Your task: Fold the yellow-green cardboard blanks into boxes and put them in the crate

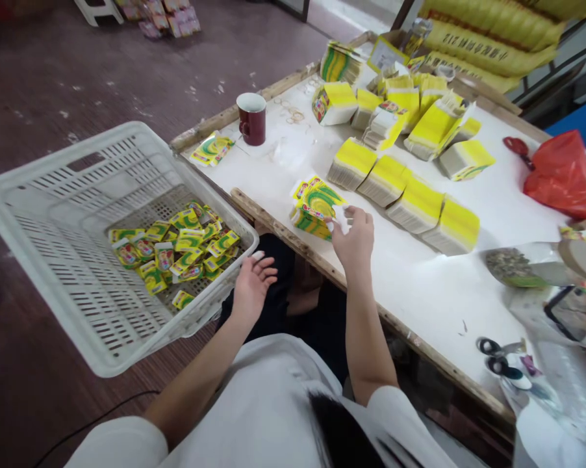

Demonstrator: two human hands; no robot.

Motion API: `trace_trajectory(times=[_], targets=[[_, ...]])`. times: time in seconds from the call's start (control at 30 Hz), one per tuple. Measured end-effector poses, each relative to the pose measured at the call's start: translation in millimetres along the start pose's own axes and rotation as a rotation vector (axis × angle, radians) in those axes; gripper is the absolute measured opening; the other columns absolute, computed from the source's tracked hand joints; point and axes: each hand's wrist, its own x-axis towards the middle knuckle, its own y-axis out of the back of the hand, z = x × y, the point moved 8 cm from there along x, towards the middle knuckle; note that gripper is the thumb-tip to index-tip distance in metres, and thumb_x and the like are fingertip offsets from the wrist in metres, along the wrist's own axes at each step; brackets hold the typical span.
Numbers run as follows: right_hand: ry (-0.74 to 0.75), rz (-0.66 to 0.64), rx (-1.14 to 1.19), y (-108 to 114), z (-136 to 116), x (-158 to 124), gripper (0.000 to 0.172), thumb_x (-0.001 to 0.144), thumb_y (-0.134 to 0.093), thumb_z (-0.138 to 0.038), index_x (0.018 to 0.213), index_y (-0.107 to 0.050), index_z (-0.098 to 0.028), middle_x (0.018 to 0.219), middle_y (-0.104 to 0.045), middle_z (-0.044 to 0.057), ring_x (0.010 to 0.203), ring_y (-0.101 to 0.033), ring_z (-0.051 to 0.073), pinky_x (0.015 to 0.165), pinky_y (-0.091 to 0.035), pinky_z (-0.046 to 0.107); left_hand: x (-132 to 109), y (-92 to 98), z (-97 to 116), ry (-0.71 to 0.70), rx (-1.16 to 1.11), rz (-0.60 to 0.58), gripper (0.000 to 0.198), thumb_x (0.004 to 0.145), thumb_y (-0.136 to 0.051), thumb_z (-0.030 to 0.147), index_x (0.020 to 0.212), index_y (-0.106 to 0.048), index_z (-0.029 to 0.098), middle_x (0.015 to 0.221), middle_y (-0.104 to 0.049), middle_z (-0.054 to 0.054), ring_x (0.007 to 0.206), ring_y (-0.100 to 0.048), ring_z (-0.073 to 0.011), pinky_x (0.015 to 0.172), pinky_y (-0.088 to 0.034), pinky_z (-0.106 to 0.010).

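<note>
Stack of yellow-green printed card pieces (317,198): white-topped bench (405,286), twelve o'clock. Right hand (355,239): grip half-closed at stack's edge; hold cannot be told. Left hand (251,286): grip slack, spread, empty; white slotted plastic basket (110,364) adjacent, ten o'clock. Step, presumably: separating one piece; next calls for clean pinch.

The right hand (355,240), white wrapping at its fingertips, is at the near corner of a stack of yellow-green printed cards (316,200) on the white tabletop (420,292). The left hand (252,289), fingers loosely curled, is beside the rim of a white plastic basket (44,179) holding small yellow-green packets (190,240). Beyond the stack, four yellow-topped bundles (404,194) form a row; a maroon mug (253,123) stands near the table's far-left edge.
</note>
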Motion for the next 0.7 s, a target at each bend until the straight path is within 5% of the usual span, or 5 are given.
trace_trajectory(times=[0.2, 0.37, 0.5, 0.6, 0.7], targets=[[-0.049, -0.072, -0.194, -22, 13, 26, 0.018, 0.08, -0.07, -0.029, 0.085, -0.055, -0.021, 0.099, -0.06, 0.013, 0.096, -0.054, 0.03, 0.091, -0.045, 0.05, -14, -36.0, -13, 0.068, 0.101, -0.205, 0.049, 0.068, -0.086, 0.049, 0.097, -0.068, 0.014, 0.077, -0.071, -0.002, 0.059, -0.064, -0.0089, 0.054, -0.05, -0.019], [-0.024, -0.114, -0.203, -10, 5, 25, 0.011, 0.081, -0.06, -0.022, 0.08, -0.05, -0.023, 0.091, -0.062, 0.01, 0.091, -0.056, 0.028, 0.087, -0.045, 0.046, -8, -50.1, -11, 0.067, 0.102, -0.267, 0.048, 0.069, -0.086, 0.051, 0.096, -0.07, 0.015, 0.079, -0.073, -0.003, 0.063, -0.067, -0.0104, 0.058, -0.052, -0.02], [0.073, -0.182, -0.127, 2, -21, -8, 0.005, 0.085, -0.05, -0.018, 0.085, -0.051, -0.023, 0.089, -0.065, 0.008, 0.088, -0.058, 0.027, 0.082, -0.045, 0.041, -3, -68.6, -8, 0.023, 0.008, -0.334, 0.061, 0.063, -0.089, 0.056, 0.106, -0.07, 0.018, 0.104, -0.077, -0.008, 0.094, -0.074, -0.0199, 0.082, -0.06, -0.031], [0.135, -0.432, 0.088, -14, -37, -52, 0.008, 0.083, -0.053, -0.018, 0.08, -0.048, -0.024, 0.077, -0.06, 0.003, 0.075, -0.057, 0.022, 0.072, -0.045, 0.035, -1, -74.8, -1, -0.092, -0.015, -0.308, 0.055, 0.068, -0.084, 0.061, 0.103, -0.071, 0.021, 0.109, -0.076, -0.007, 0.108, -0.072, -0.0255, 0.093, -0.059, -0.039], [-0.045, -0.562, 0.482, -30, -33, -85, 0.013, 0.083, -0.061, -0.026, 0.085, -0.048, -0.025, 0.074, -0.058, -0.001, 0.067, -0.055, 0.017, 0.064, -0.045, 0.03, -4, -75.3, 6, -0.26, 0.108, -0.299, 0.04, 0.082, -0.073, 0.059, 0.095, -0.074, 0.022, 0.108, -0.076, -0.009, 0.118, -0.068, -0.0279, 0.099, -0.057, -0.039]])
